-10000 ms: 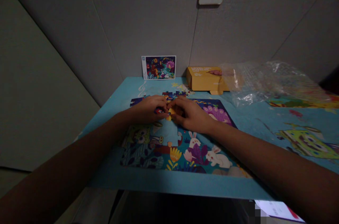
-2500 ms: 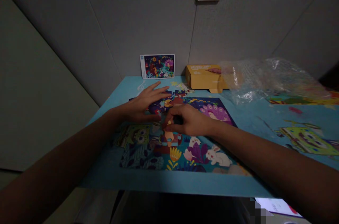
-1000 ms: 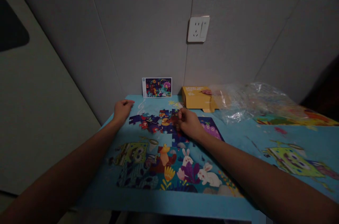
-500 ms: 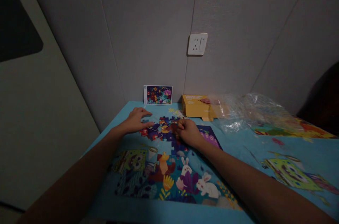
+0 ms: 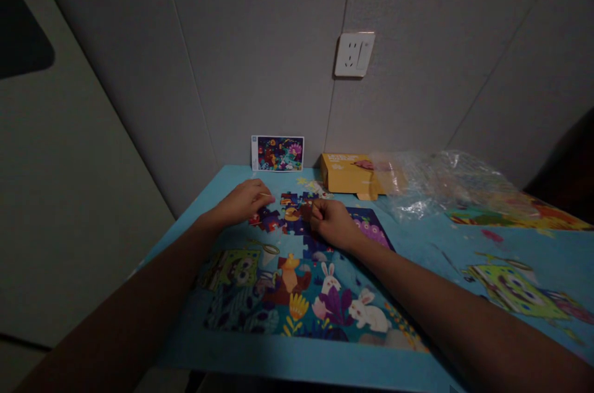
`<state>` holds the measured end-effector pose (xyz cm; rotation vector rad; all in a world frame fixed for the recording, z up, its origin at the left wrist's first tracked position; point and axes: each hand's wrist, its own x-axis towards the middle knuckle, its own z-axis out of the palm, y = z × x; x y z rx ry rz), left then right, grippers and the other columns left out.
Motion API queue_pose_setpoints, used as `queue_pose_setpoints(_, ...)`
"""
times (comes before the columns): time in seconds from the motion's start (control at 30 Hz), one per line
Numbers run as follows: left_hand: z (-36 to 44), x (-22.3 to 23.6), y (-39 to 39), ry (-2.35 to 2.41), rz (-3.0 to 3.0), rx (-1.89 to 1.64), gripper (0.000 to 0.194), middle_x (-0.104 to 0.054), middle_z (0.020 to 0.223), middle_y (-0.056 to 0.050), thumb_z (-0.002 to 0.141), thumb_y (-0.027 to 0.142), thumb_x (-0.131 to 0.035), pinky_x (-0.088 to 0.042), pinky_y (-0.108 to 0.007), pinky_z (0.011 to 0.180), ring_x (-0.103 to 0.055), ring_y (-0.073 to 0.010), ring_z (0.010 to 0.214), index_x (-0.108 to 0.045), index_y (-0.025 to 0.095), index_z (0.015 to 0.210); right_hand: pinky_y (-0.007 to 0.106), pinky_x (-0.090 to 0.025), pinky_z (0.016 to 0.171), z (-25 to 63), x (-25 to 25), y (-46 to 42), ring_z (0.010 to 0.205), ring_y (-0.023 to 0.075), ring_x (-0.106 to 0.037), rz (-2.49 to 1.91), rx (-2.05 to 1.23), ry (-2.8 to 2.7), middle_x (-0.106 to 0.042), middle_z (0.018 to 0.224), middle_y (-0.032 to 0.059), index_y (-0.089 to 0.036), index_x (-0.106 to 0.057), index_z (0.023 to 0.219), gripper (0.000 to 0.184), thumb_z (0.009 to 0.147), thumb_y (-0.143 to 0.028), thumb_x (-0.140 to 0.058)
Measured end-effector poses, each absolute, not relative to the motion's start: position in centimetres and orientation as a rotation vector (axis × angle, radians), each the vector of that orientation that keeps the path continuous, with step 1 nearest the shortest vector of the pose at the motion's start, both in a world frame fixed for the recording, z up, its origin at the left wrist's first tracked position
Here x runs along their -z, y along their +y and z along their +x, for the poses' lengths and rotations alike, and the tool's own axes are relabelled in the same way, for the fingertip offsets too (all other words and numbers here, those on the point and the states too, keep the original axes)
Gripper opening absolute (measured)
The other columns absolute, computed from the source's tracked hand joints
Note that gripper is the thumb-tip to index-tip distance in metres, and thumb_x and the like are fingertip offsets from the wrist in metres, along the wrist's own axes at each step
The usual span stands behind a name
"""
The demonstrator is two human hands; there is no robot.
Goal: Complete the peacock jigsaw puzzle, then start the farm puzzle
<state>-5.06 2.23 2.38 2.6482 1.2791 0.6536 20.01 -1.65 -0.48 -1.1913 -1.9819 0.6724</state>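
My left hand is at the far left of the puzzle, thumb and fingers pinched together on a thin, pale-edged puzzle piece. Below it lie loose dark blue and red puzzle pieces. My right hand is curled and rests on the joined dark pieces at the puzzle's middle; whatever its fingers hold, if anything, is hidden. The partly joined jigsaw puzzle shows white rabbits, flowers and a fox-like animal along its near part. Bare tablecloth shows through a gap on its left side.
A small reference picture leans on the wall at the back. Right of it stand a yellow box and a crumpled clear plastic bag. A colourful printed sheet lies far right. The blue tablecloth has cartoon prints.
The thumb and fingers of my left hand, apart before, have closed on a puzzle piece. My right hand stays curled in nearly the same place. The view has tilted slightly downward.
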Motion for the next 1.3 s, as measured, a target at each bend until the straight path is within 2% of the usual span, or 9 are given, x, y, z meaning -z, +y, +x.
queue_pose_setpoints(0.17,-5.3,-2.4,2.4,1.385,2.744,-0.750,0.037,-0.066,0.103,-0.010,0.095,0.037,-0.039,-0.041,-0.040,0.094,-0.056,-0.0241,0.100,-0.070,0.018,0.104,0.023,-0.025,0.054,20.0,0.0,-1.9,0.052,0.0111,-0.036,-1.191,-0.632,-2.017,-0.038,0.051,-0.0057,-0.022,-0.032,0.057,0.018,0.063,-0.012,-0.046)
queue_pose_setpoints(0.27,-5.4,-2.5,2.0,1.443,2.760,-0.399,0.039,-0.062,0.113,-0.012,0.087,0.047,-0.051,-0.039,-0.045,0.094,-0.053,-0.0299,0.108,-0.070,0.021,0.109,0.023,-0.024,0.055,20.0,-0.2,-2.0,0.053,0.0111,-0.035,-1.214,-0.612,-2.041,-0.037,0.052,-0.0059,-0.021,-0.033,0.057,0.018,0.063,-0.012,-0.047)
queue_pose_setpoints(0.43,-4.8,-3.1,0.9,1.479,2.655,-0.056,0.064,-0.060,0.121,-0.010,0.064,0.066,-0.070,-0.033,-0.049,0.098,-0.047,-0.0349,0.116,-0.064,0.024,0.113,0.024,-0.024,0.055,19.9,-0.2,-2.0,0.054,0.0112,-0.037,-1.220,-0.605,-2.057,-0.039,0.053,-0.0056,-0.021,-0.034,0.057,0.018,0.064,-0.011,-0.047)
queue_pose_setpoints(0.6,-4.4,-3.1,0.8,1.351,2.660,-0.139,0.048,-0.059,0.118,-0.009,0.068,0.056,-0.071,-0.037,-0.042,0.095,-0.049,-0.0300,0.111,-0.063,0.020,0.100,0.023,-0.025,0.056,19.9,-0.1,-2.1,0.054,0.0112,-0.036,-1.183,-0.579,-2.066,-0.038,0.053,-0.0056,-0.021,-0.035,0.057,0.019,0.065,-0.010,-0.048)
queue_pose_setpoints(0.73,-4.4,-3.5,1.2,1.332,2.539,-0.711,0.024,-0.065,0.095,-0.007,0.084,0.038,-0.053,-0.044,-0.035,0.084,-0.058,-0.0222,0.091,-0.064,0.017,0.090,0.024,-0.025,0.056,20.0,-0.1,-2.2,0.054,0.0106,-0.037,-1.168,-0.568,-2.097,-0.040,0.053,-0.0058,-0.021,-0.035,0.057,0.020,0.065,-0.009,-0.049)
queue_pose_setpoints(0.9,-4.8,-4.4,1.2,1.456,2.237,-1.284,0.025,-0.069,0.091,-0.007,0.085,0.033,-0.052,-0.047,-0.032,0.077,-0.062,-0.0198,0.084,-0.068,0.016,0.095,0.023,-0.027,0.054,19.8,-0.3,-2.4,0.052,0.0101,-0.038,-1.191,-0.660,-2.045,-0.043,0.055,-0.0056,-0.020,-0.041,0.063,0.018,0.074,-0.018,-0.055)
queue_pose_setpoints(1.07,-3.3,-3.8,0.1,1.060,2.407,-0.964,0.026,-0.069,0.089,-0.006,0.086,0.031,-0.052,-0.048,-0.030,0.078,-0.063,-0.0178,0.083,-0.072,0.016,0.095,0.024,-0.035,0.054,19.3,-0.4,-2.8,0.057,0.0120,-0.048,-1.017,-0.919,-1.975,-0.052,0.065,-0.0032,-0.017,-0.055,0.092,0.027,0.081,-0.042,-0.061)
queue_pose_setpoints(1.23,-1.4,-2.7,-0.7,0.924,2.484,-0.722,0.026,-0.069,0.091,-0.004,0.086,0.032,-0.055,-0.049,-0.029,0.078,-0.063,-0.0168,0.084,-0.069,0.018,0.104,0.023,-0.031,0.052,19.3,0.0,-2.7,0.056,0.0106,-0.042,-0.993,-0.922,-2.066,-0.047,0.060,-0.0038,-0.018,-0.051,0.069,0.026,0.083,-0.038,-0.059)
queue_pose_setpoints(1.3,-1.5,-2.5,-0.4,0.981,2.560,-0.715,0.028,-0.069,0.099,-0.006,0.088,0.030,-0.052,-0.048,-0.032,0.084,-0.062,-0.0190,0.092,-0.067,0.018,0.108,0.024,-0.032,0.053,19.4,0.2,-2.5,0.056,0.0110,-0.044,-1.018,-0.943,-2.011,-0.048,0.060,-0.0040,-0.018,-0.052,0.071,0.022,0.082,-0.036,-0.060)
